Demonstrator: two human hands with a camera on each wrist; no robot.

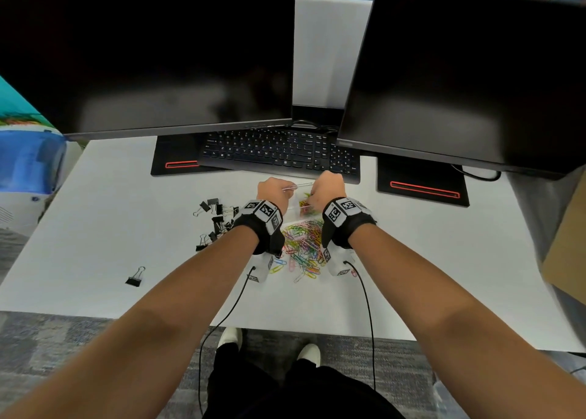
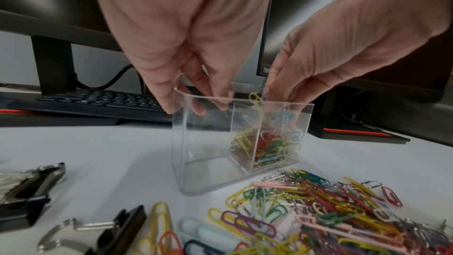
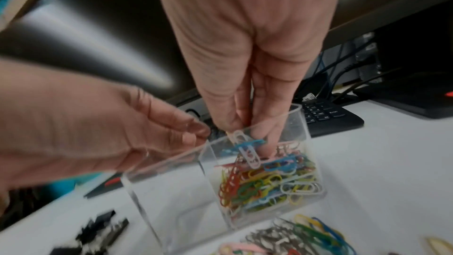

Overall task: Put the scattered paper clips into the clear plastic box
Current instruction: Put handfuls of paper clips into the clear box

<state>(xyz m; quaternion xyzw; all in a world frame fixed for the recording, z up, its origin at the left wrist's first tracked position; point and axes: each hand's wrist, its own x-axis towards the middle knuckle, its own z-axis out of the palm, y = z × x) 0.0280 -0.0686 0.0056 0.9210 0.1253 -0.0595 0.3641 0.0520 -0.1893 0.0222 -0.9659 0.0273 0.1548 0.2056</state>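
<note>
A clear plastic box (image 1: 293, 211) (image 2: 208, 152) (image 3: 171, 191) with two compartments stands tilted on the white desk. Its right compartment holds coloured paper clips (image 2: 267, 143) (image 3: 264, 181); the left one is bare. My left hand (image 1: 272, 190) (image 2: 196, 104) (image 3: 191, 133) pinches the box's far left rim. My right hand (image 1: 326, 187) (image 2: 277, 92) (image 3: 252, 135) reaches down into the right compartment, fingers pressed together on a few clips, a white and a blue one (image 3: 245, 146) hanging at the fingertips. A pile of scattered coloured paper clips (image 1: 304, 244) (image 2: 331, 210) (image 3: 294, 239) lies just in front of the box.
Several black binder clips (image 1: 215, 219) (image 2: 24, 191) lie left of the box, with one alone (image 1: 135, 277) further left. A black keyboard (image 1: 279, 152) sits right behind the box, under two dark monitors (image 1: 142, 54) on black stands. The desk's front edge (image 1: 285, 333) is near me.
</note>
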